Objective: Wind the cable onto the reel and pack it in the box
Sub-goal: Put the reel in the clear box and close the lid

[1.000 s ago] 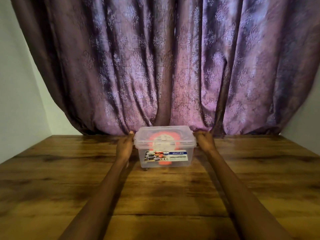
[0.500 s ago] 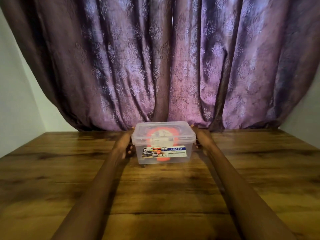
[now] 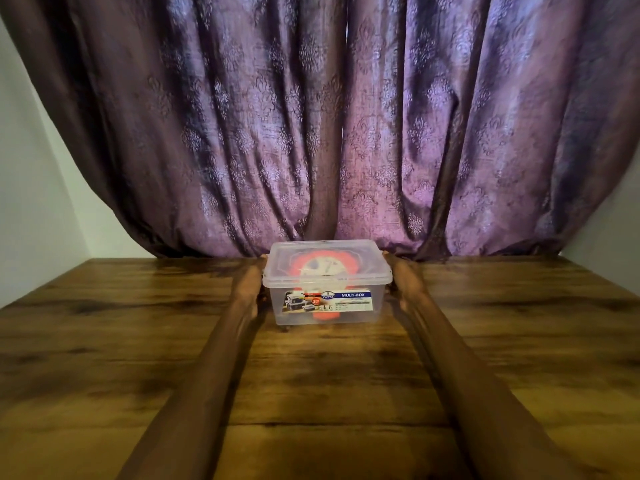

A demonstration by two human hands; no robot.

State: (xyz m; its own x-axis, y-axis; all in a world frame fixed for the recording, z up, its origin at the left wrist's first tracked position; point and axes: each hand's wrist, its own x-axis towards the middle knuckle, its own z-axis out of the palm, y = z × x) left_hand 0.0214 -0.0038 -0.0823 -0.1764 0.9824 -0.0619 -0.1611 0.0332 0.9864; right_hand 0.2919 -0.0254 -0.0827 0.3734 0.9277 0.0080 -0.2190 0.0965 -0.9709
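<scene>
A clear plastic box (image 3: 377,308) with a "MULTI-BOX" label stands on the wooden table near its far edge, its clear lid (image 3: 287,261) shut on top. Through the plastic I see the orange cable reel (image 3: 325,315) lying inside. My left hand (image 3: 247,284) presses against the box's left side and my right hand (image 3: 403,280) against its right side, both arms stretched far forward. The fingers of both hands are mostly hidden behind the box's walls.
The wooden table (image 3: 104,341) stretches wide on both sides of the box. A purple patterned curtain (image 3: 329,133) hangs right behind the box at the table's far edge. White walls close in at the left and right.
Both hands have slid the box farther away, toward the curtain. The view has tilted and the arms are stretched out more.
</scene>
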